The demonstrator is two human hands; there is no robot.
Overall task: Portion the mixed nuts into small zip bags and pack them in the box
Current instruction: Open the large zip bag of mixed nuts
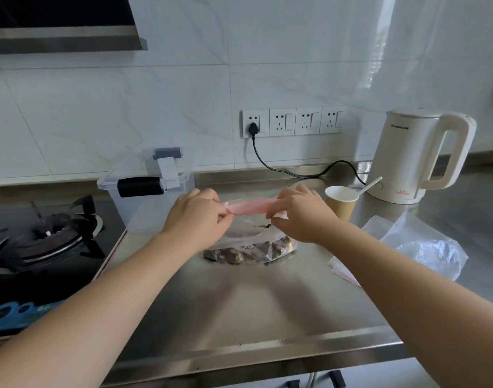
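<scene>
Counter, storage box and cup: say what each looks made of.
Counter: looks like brushed stainless steel, grey with soft blurred reflections. Storage box: clear, slightly frosted plastic, since the wall shows through it. Cup: probably paper, with a matte brown outside and a white inside.

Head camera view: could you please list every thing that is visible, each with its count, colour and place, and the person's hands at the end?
small zip bag: one, pink, held stretched between both hands above the counter
bag of mixed nuts: one, clear with brown nuts, on the counter under the hands
storage box: one, clear with grey and black latches, behind the left hand
paper cup: one, brown, white inside, with a white stick, right of the hands
kettle: one, cream, back right
plastic bag: one, clear, crumpled, at the right
sockets: four, white, on the wall, one with a black plug
gas burner: one, black, left
counter: one, steel
left hand: pinches the zip bag's left end
right hand: pinches its right end
</scene>
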